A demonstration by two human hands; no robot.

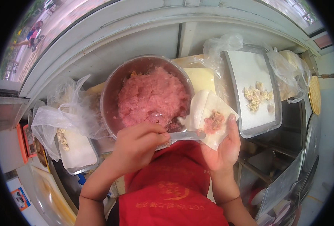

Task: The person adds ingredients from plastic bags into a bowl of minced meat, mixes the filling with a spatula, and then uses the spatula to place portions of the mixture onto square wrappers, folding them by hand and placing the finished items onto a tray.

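A large steel bowl [106, 113] of pink minced meat [155, 93] stands in front of me. My left hand [140, 145] is closed around a flat spreading stick [187, 136], whose rounded tip lies at the near edge of a dough wrapper. That square wrapper [223, 106], part of a pile of thin pale sheets, rests on my right hand [226, 147], with fingers along its right side. A smear of meat filling [214, 121] and what looks like a crumpled dumpling lie on the wrapper. Behind it sits a pale yellow stack of wrappers [202, 80].
At the right, a metal tray [246, 133] lined with white paper holds several small folded dumplings [255, 97]. Another lined tray [80, 158] with dumplings stands at the left, partly under a clear plastic bag [68, 113]. More plastic bags [289, 67] lie at the far right.
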